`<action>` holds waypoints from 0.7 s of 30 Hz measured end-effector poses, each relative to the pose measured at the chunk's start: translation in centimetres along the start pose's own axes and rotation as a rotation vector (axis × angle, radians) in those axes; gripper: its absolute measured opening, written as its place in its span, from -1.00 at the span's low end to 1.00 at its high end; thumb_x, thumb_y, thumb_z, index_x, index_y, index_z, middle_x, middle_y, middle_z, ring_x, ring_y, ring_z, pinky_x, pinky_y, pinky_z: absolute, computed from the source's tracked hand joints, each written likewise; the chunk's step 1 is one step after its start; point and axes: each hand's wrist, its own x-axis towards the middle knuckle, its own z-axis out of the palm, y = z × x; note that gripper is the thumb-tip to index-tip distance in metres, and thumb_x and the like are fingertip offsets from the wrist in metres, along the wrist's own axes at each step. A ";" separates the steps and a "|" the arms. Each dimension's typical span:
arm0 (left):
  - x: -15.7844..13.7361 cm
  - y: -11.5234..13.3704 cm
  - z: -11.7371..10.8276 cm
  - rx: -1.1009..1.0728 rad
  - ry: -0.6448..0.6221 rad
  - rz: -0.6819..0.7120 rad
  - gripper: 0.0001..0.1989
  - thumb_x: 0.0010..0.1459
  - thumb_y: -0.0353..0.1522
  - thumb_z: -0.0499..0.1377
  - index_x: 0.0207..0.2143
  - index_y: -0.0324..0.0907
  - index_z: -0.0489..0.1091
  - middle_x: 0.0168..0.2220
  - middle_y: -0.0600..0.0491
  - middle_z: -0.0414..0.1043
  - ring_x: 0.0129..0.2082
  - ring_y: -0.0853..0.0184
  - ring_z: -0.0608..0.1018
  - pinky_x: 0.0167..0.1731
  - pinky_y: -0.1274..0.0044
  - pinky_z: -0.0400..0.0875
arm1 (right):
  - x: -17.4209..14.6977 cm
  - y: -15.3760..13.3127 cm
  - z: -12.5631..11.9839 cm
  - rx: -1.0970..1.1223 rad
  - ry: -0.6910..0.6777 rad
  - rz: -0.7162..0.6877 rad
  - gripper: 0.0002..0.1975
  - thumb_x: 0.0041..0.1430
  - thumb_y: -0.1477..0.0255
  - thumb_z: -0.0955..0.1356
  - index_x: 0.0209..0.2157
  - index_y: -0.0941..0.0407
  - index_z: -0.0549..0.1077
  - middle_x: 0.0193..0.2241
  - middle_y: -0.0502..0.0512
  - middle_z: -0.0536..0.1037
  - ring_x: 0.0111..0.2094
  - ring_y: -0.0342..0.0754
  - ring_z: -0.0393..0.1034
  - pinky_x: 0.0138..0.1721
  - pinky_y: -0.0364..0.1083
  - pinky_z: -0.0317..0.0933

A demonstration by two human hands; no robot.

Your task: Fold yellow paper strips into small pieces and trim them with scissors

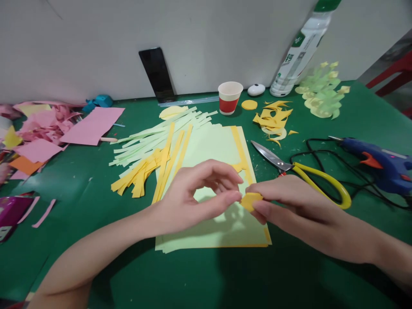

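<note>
Over a stack of pale green paper sheets (206, 150), a small folded yellow paper piece (250, 201) is pinched between the thumb and fingers of my right hand (296, 210). My left hand (202, 193) is curled, its thumb tip at the left corner of that same piece; its index finger stays apart and the other fingertips are partly hidden behind the thumb. Yellow paper strips (169, 163) lie along the sheets' left side, beside a bundle of short yellow strips (141, 174). Scissors with yellow handles (289, 165) rest just beyond my right hand.
Pale green strips (154, 133) fan out behind. A paper cup (230, 98), yellow scraps (273, 118), a leaning bottle (299, 53) and a paper flower piece (323, 92) line the back. A glue gun (380, 161) with its cord lies right; pink paper (93, 124) is left; a phone (157, 73) leans on the wall.
</note>
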 end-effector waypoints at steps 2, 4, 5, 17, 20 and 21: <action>0.2 0.1 0.0 -0.047 -0.175 -0.137 -0.85 0.21 -0.40 0.03 -0.40 -0.25 0.32 -0.51 0.10 0.38 -0.54 0.53 0.41 -0.51 0.70 0.36 | 0.2 0.2 -0.2 -0.017 -0.080 -0.006 -0.69 0.26 0.43 0.14 -0.58 0.12 0.20 -0.66 -0.10 0.10 -0.62 -0.22 0.00 -0.59 -0.21 -0.05; 0.3 0.0 0.0 0.008 -0.310 -0.167 -0.77 0.21 -0.44 0.00 -0.51 -0.26 0.30 -0.57 0.13 0.32 -0.56 0.54 0.37 -0.51 0.70 0.30 | 0.3 0.5 -0.4 -0.012 -0.163 -0.003 -0.72 0.23 0.47 0.14 -0.57 0.12 0.21 -0.66 -0.11 0.07 -0.61 -0.22 -0.03 -0.61 -0.21 -0.08; 0.4 -0.1 0.0 0.035 -0.339 -0.168 -0.75 0.21 -0.45 0.00 -0.54 -0.26 0.29 -0.58 0.14 0.30 -0.56 0.54 0.35 -0.51 0.70 0.27 | 0.4 0.6 -0.4 -0.010 -0.192 0.012 -0.74 0.20 0.49 0.15 -0.58 0.12 0.21 -0.66 -0.11 0.06 -0.61 -0.22 -0.05 -0.61 -0.21 -0.10; 0.4 -2.7 0.5 -0.052 -0.519 -0.414 -0.65 0.24 -0.33 -0.06 -0.57 -0.26 0.27 -0.67 0.20 0.10 -0.67 0.55 0.14 -0.62 0.65 0.06 | 1.1 1.5 -1.0 -0.297 -0.367 0.176 -0.69 0.24 0.45 0.11 -0.60 0.13 0.06 -0.63 -0.08 0.14 -0.58 -0.20 -0.01 -0.54 -0.16 -0.12; 0.2 -3.7 1.0 -0.122 -0.554 -0.463 -0.64 0.25 -0.31 -0.07 -0.55 -0.27 0.28 -0.67 0.21 0.09 -0.67 0.56 0.13 -0.62 0.65 0.05 | 1.3 1.8 -1.1 -0.341 -0.444 0.239 -0.69 0.25 0.42 0.11 -0.59 0.13 0.08 -0.62 -0.07 0.17 -0.56 -0.18 0.05 -0.52 -0.15 -0.11; 0.1 -3.9 1.2 -0.145 -0.544 -0.474 -0.65 0.25 -0.31 -0.08 -0.53 -0.27 0.30 -0.65 0.21 0.12 -0.66 0.56 0.15 -0.60 0.65 0.07 | 1.4 1.8 -1.1 -0.337 -0.457 0.244 -0.69 0.25 0.41 0.11 -0.59 0.13 0.10 -0.62 -0.07 0.18 -0.55 -0.18 0.07 -0.51 -0.15 -0.09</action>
